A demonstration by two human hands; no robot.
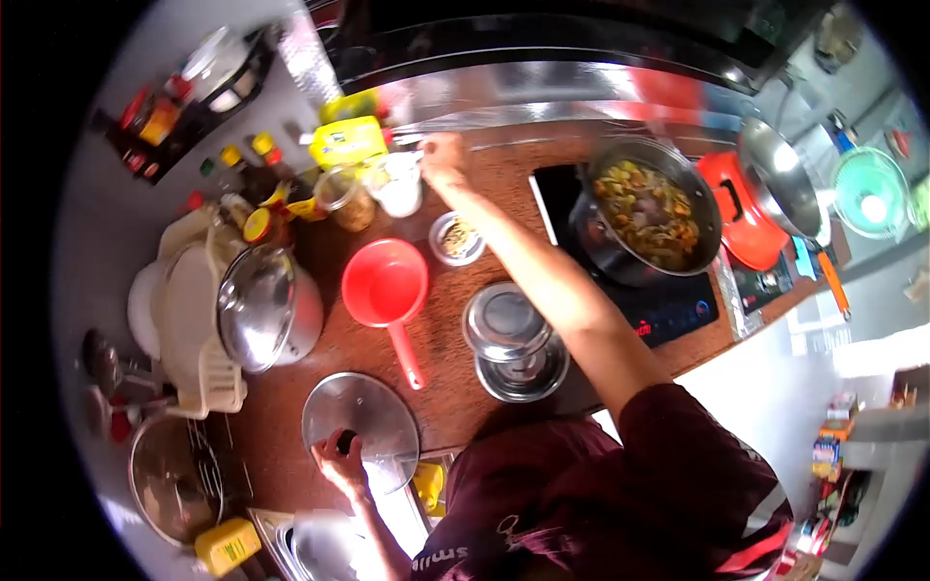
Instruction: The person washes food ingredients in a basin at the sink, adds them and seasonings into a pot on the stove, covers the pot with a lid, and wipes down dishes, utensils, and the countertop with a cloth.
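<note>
My left hand (pixel 341 470) is at the black knob of a round glass lid (pixel 387 412), its thumb and fingers closed around the knob. The lid is at the counter's front edge. My right hand (pixel 443 157) reaches to the back of the counter, fingers closed, right beside a white jar (pixel 399 190). Blur hides what the fingers hold. Near that jar are a jar of brown contents (pixel 347 200) and a yellow packet (pixel 349 141). Below my right forearm sits a small bowl of brown bits (pixel 456 239).
A pot of vegetable stew (pixel 647 213) stands on the black cooktop (pixel 678 315). The counter also holds a red dipper (pixel 386 283), stacked steel bowls (pixel 506 324), a lidded steel pot (pixel 268 310) and a cream dish rack (pixel 199 320). An orange pan (pixel 746 213) lies at the right.
</note>
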